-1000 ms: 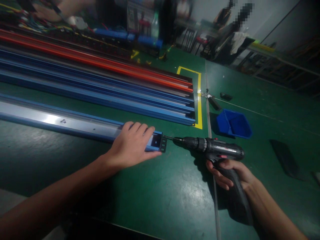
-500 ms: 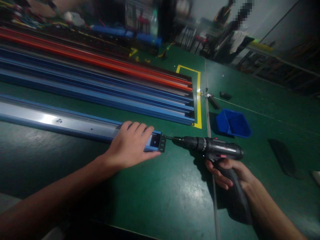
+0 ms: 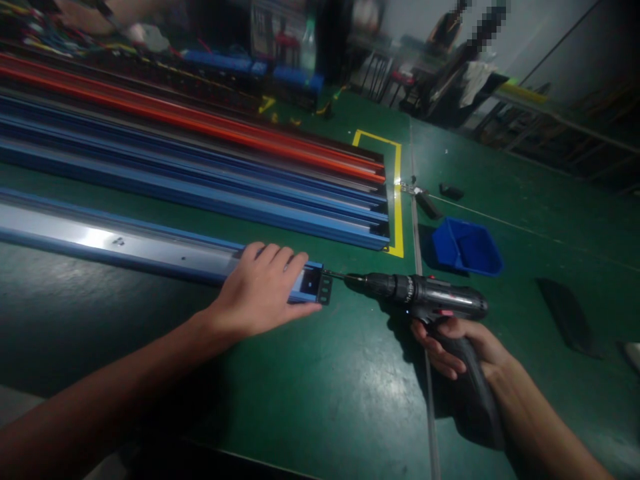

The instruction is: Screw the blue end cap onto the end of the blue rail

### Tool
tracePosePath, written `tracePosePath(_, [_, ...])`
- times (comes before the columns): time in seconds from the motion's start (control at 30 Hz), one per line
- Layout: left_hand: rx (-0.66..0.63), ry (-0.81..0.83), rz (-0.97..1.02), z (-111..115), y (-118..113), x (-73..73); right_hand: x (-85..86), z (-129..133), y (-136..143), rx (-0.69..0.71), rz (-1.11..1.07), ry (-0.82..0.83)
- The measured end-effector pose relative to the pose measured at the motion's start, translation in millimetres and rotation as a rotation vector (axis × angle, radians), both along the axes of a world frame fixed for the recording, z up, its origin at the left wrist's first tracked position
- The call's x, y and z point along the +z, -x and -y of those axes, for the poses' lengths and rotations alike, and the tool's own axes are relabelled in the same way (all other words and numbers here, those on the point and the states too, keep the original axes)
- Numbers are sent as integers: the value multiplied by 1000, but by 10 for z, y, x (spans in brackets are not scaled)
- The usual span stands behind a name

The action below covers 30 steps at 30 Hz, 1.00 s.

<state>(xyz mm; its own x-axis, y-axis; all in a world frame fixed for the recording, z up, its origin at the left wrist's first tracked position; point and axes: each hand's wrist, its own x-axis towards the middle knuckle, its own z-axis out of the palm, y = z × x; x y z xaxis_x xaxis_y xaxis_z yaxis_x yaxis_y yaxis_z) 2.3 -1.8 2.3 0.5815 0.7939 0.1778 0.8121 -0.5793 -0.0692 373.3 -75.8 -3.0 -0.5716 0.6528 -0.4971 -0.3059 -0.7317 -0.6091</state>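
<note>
We see the green worktable (image 3: pixel 320 400) spreading bare and open on our side of both hands, its near edge cut off in shadow below the left forearm. Beyond the grip, a stack of long blue and orange rails (image 3: pixel 200 167) fills the far half, ending at a yellow marked corner. The single blue rail (image 3: pixel 125 241) runs off the frame's edge away from the left hand (image 3: pixel 263 293), which lies flat, palm down, pressing on its end and hiding the top there. The right hand (image 3: pixel 463 347) is wrapped around the handle of the cordless drill (image 3: pixel 425 300); its bit meets the black end bracket (image 3: pixel 325 288) just beside the left fingertips. Beyond the drill sits a blue bin (image 3: pixel 467 248), well apart. The bit's tip and any screw are too small to make out.
</note>
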Motion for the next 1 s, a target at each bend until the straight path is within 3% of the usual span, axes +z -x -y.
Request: tracePosePath(1.0, [-8, -1, 15, 12, -6, 13, -66, -16, -43, 25, -120, -33])
